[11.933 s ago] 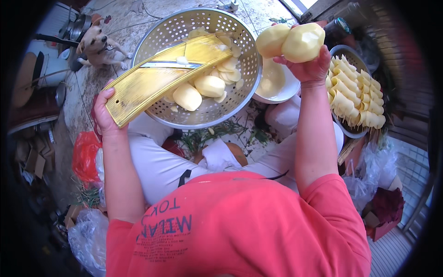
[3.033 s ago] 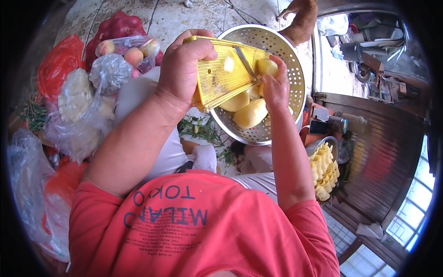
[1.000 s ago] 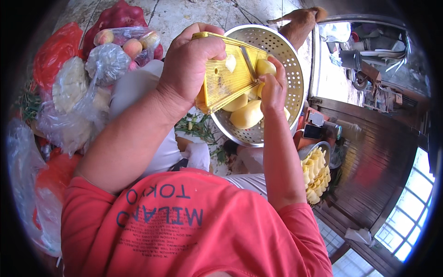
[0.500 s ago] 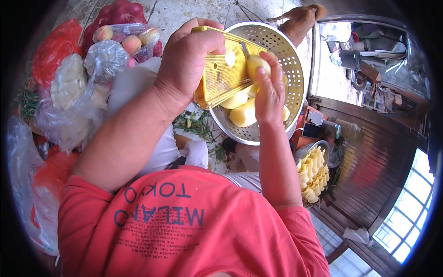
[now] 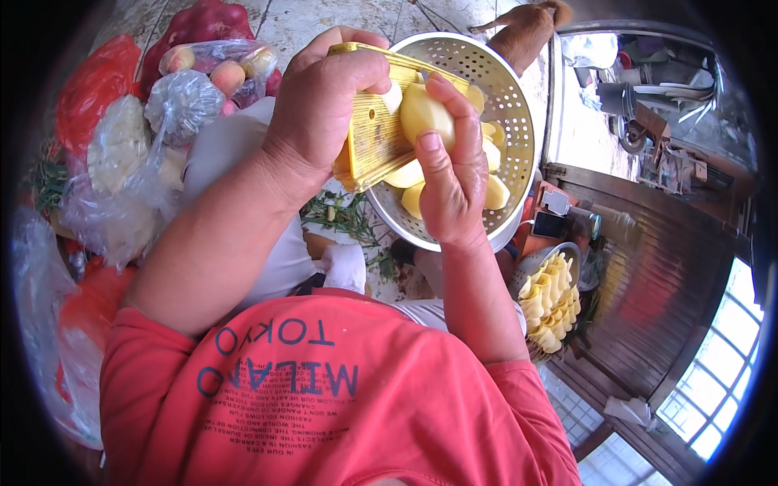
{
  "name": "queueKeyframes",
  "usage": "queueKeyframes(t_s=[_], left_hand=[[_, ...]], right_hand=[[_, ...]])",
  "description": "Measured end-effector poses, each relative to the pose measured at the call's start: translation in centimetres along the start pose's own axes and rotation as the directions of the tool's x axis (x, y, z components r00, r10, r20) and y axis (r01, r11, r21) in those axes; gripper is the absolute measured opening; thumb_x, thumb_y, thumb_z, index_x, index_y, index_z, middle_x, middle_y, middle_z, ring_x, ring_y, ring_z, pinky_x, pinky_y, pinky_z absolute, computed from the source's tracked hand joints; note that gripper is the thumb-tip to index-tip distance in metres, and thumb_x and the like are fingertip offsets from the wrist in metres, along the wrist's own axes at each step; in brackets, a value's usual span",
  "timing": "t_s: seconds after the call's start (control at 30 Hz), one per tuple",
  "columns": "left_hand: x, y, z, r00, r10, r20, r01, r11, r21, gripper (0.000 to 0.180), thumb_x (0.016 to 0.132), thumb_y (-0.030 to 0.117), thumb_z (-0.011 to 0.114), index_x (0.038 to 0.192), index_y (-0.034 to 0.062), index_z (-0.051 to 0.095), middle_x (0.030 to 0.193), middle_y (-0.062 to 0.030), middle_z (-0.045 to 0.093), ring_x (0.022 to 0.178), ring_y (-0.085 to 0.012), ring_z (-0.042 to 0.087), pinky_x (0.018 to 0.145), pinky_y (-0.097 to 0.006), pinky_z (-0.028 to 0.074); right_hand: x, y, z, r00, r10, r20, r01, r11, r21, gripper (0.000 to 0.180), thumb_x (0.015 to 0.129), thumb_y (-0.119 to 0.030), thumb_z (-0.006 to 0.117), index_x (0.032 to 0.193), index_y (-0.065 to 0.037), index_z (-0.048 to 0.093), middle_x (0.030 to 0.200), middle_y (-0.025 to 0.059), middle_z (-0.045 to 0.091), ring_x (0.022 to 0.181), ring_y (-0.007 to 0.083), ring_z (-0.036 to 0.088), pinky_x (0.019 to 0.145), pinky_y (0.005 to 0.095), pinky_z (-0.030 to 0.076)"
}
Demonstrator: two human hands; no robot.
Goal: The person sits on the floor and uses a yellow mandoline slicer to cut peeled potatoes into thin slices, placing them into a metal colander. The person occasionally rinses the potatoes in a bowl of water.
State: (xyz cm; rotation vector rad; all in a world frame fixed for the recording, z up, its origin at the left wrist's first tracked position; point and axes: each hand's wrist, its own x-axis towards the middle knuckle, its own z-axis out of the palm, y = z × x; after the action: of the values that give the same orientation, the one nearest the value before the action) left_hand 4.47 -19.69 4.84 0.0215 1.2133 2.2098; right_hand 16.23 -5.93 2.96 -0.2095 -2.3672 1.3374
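Slicing, it looks like, as the left hand point(image 5: 320, 101) grips the yellow slicer point(image 5: 374, 142) over the left rim of the colander point(image 5: 510, 105) and the right hand point(image 5: 456, 174) clasps a peeled potato point(image 5: 423, 113) to its face, the next stroke likely needing flat, even pressure.

1. Over the colander point(image 5: 516, 125), the potato point(image 5: 425, 113) and right hand point(image 5: 455, 178) hide most of the blade of the yellow slicer point(image 5: 377, 138).
2. Inside the colander, the other potatoes point(image 5: 496, 193) lie partly covered, too overlapped to count.
3. Beyond the colander, a brown animal point(image 5: 523, 40) seems partly hidden behind it.
4. Left of the colander, the red bag's point(image 5: 97, 81) contents are hidden.
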Motion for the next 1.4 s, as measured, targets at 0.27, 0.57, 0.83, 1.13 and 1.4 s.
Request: queueKeyframes(t_s=[0.27, 0.57, 0.83, 1.13, 1.4], left_hand=[[0.0, 0.1, 0.4, 1.0, 0.015, 0.007, -0.015, 0.999, 0.038, 0.032, 0.076, 0.014, 0.063, 0.104, -0.0008, 0.062, 0.088, -0.0061, 0.062, 0.081, -0.013, 0.06, 0.078, -0.025, 0.049], [0.1, 0.3, 0.5, 0.999, -0.021, 0.036, 0.021, 1.0, -0.002, 0.033, 0.076, 0.014, 0.062, 0.105, -0.001, 0.062, 0.086, -0.0052, 0.062, 0.079, -0.0127, 0.059, 0.078, -0.025, 0.049], [0.2, 0.1, -0.2, 1.0, 0.022, -0.004, -0.022, 0.998, 0.052, 0.033, 0.075, 0.014, 0.063, 0.104, -0.0011, 0.062, 0.088, -0.0051, 0.062, 0.08, -0.0129, 0.059, 0.077, -0.025, 0.048], [0.3, 0.2, -0.1, 1.0, 0.015, 0.014, -0.015, 0.998, 0.054, 0.034, 0.075, 0.014, 0.063, 0.106, -0.0011, 0.062, 0.089, -0.0052, 0.062, 0.083, -0.0125, 0.059, 0.077, -0.025, 0.048], [-0.1, 0.6, 0.4, 0.999, -0.002, 0.033, 0.0, 0.998, 0.065, 0.034, 0.076, 0.015, 0.063, 0.105, -0.0009, 0.062, 0.089, -0.0063, 0.062, 0.083, -0.0132, 0.059, 0.079, -0.026, 0.048]], right_hand=[[0.9, 7.1, -2.2, 0.923, 0.364, -0.122, -0.338, 0.922, 0.189, 0.036, 0.106, -0.021, 0.053, 0.137, -0.003, 0.051, 0.114, 0.0103, 0.064, 0.103, 0.0154, 0.06, 0.091, 0.0283, 0.05], [1.1, 6.9, -2.3, 0.913, 0.386, -0.129, -0.361, 0.914, 0.184, 0.037, 0.107, -0.021, 0.052, 0.138, -0.001, 0.051, 0.118, 0.01, 0.063, 0.105, 0.0163, 0.061, 0.093, 0.029, 0.051], [0.2, -0.9, 0.2, 0.991, -0.123, 0.049, 0.128, 0.984, -0.122, 0.048, 0.105, -0.026, 0.053, 0.145, 0.0, 0.047, 0.144, 0.0228, 0.051, 0.133, 0.0315, 0.051, 0.109, 0.0401, 0.043], [1.0, 3.5, -1.1, 0.969, 0.246, -0.02, -0.242, 0.962, 0.128, 0.049, 0.107, -0.026, 0.05, 0.147, 0.002, 0.045, 0.135, 0.0175, 0.058, 0.123, 0.0245, 0.056, 0.108, 0.0348, 0.042], [1.1, 6.9, -2.1, 0.923, 0.376, -0.078, -0.362, 0.919, 0.156, 0.044, 0.109, -0.023, 0.043, 0.146, -0.001, 0.046, 0.135, 0.0131, 0.058, 0.122, 0.0201, 0.056, 0.106, 0.0321, 0.043]])
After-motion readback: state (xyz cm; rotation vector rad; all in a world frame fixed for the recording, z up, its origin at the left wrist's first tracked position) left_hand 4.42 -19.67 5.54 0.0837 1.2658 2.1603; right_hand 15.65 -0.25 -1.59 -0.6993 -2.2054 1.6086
